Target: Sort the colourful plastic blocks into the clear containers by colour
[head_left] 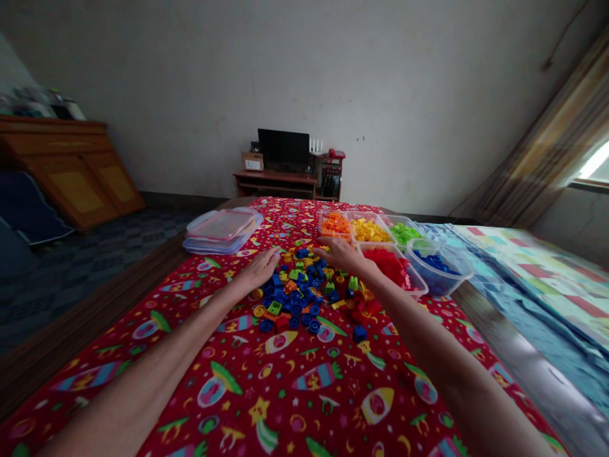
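Observation:
A loose pile of mixed toy building blocks point(295, 291), blue, green, yellow, orange and red, lies between my hands, with several blue wheel-like pieces at its near edge. My left hand point(261, 269) rests at the pile's left side, its fingers drawn together; what they hold, if anything, is too small to make out. Over the far right part of the pile, my right hand point(343, 254) reaches leftward with thumb and fingers apart. Just beyond and beside it stand clear bins of orange blocks point(335, 223), yellow blocks point(370, 231) and red blocks point(389, 266).
Green blocks point(404, 233) fill another bin, and a clear tub point(442, 284) at the right holds blue blocks. Stacked plastic lids point(222, 230) lie at the far left of the red patterned cloth point(285, 393). A bed point(537, 273) adjoins the right side. Beyond stands a desk with a monitor point(284, 149).

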